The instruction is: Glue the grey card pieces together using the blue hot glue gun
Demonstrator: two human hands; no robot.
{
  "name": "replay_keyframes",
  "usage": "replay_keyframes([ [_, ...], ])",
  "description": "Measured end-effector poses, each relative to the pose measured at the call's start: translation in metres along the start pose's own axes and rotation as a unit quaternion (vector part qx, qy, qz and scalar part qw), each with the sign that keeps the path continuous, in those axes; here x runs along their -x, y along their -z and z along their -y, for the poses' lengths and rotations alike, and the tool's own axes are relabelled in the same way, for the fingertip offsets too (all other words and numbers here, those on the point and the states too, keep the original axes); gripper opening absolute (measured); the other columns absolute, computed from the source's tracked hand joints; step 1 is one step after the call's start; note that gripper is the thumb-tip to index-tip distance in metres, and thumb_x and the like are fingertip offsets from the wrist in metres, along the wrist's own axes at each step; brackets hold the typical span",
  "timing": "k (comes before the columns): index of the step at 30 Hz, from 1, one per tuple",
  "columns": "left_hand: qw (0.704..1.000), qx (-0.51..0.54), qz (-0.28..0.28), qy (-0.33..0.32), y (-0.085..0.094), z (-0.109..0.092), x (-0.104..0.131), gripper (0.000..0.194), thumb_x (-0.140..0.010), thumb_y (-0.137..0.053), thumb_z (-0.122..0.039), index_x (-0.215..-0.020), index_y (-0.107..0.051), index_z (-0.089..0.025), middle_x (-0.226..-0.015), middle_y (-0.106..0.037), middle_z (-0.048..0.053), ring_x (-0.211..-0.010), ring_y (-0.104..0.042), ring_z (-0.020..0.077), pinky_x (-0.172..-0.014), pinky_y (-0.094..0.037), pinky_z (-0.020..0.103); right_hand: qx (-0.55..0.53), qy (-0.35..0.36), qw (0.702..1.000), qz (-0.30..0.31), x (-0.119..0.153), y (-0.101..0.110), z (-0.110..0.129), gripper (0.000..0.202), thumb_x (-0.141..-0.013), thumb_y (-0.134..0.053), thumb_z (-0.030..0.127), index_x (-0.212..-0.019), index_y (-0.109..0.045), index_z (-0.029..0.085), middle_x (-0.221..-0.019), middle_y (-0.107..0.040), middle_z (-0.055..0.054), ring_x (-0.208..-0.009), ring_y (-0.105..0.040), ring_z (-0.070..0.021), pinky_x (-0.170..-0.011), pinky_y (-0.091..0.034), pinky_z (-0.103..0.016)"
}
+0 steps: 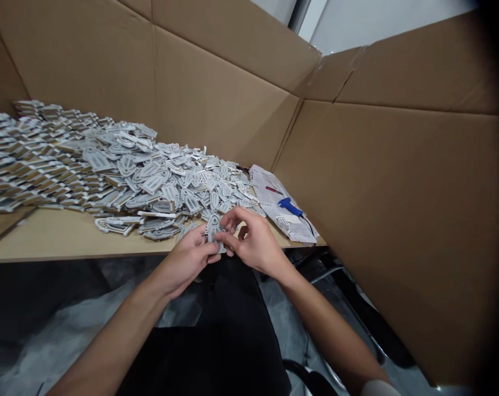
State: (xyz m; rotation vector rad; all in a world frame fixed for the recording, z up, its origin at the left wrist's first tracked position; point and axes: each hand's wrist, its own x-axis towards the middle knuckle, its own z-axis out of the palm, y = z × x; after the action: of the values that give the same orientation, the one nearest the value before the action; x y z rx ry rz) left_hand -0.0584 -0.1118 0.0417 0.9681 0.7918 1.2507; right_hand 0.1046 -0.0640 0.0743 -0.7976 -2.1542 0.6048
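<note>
A small grey slotted part is held upright just over the front edge of the table. My left hand is closed round its left and lower side, thumb on its face. My right hand touches the part's right side with bent thumb and index finger; whether anything small is between those fingertips is too fine to tell. Behind both hands spreads a large loose pile of similar grey parts.
Stacked rows of parts fill the table's left. At the right, a blue tool with a cable and a red item lie on a printed sheet. Tall cardboard walls enclose the table.
</note>
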Motion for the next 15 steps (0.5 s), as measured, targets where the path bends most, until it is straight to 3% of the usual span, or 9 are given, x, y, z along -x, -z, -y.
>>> replay_keyframes([
  [8,0.995,-0.088,0.022,-0.041,0.003,0.002,-0.002,0.024,-0.079,-0.077,-0.024,-0.101,-0.067,-0.018,-0.072,-0.061,-0.003,-0.062,-0.054,0.0121,-0.058,-0.041,0.022,0.019,-0.023,0.999,-0.021,0.004,-0.007,-0.002,0.026,-0.091,-0.080,0.021,-0.083,-0.056,0.021,-0.082,-0.061,0.001,-0.075,-0.059,-0.0170,-0.065,-0.045,-0.026],
  [12,1.000,-0.024,0.004,-0.019,0.005,0.003,-0.002,0.026,-0.086,-0.073,-0.033,-0.106,-0.067,-0.018,-0.081,-0.067,0.000,-0.064,-0.059,0.0138,-0.064,-0.048,0.026,-0.013,-0.015,1.000,-0.005,0.009,-0.002,-0.001,0.017,-0.097,-0.075,0.022,-0.091,-0.058,0.021,-0.088,-0.065,0.000,-0.081,-0.062,-0.0170,-0.067,-0.047,-0.026],
  [15,0.999,0.035,-0.026,-0.012,0.007,0.006,-0.004,0.026,-0.086,-0.075,-0.032,-0.107,-0.068,-0.018,-0.089,-0.070,0.003,-0.070,-0.063,0.0150,-0.067,-0.051,0.027,0.008,-0.006,1.000,0.001,0.014,0.005,0.000,0.014,-0.096,-0.075,0.019,-0.094,-0.061,0.022,-0.094,-0.066,-0.001,-0.086,-0.063,-0.0181,-0.066,-0.047,-0.026],
])
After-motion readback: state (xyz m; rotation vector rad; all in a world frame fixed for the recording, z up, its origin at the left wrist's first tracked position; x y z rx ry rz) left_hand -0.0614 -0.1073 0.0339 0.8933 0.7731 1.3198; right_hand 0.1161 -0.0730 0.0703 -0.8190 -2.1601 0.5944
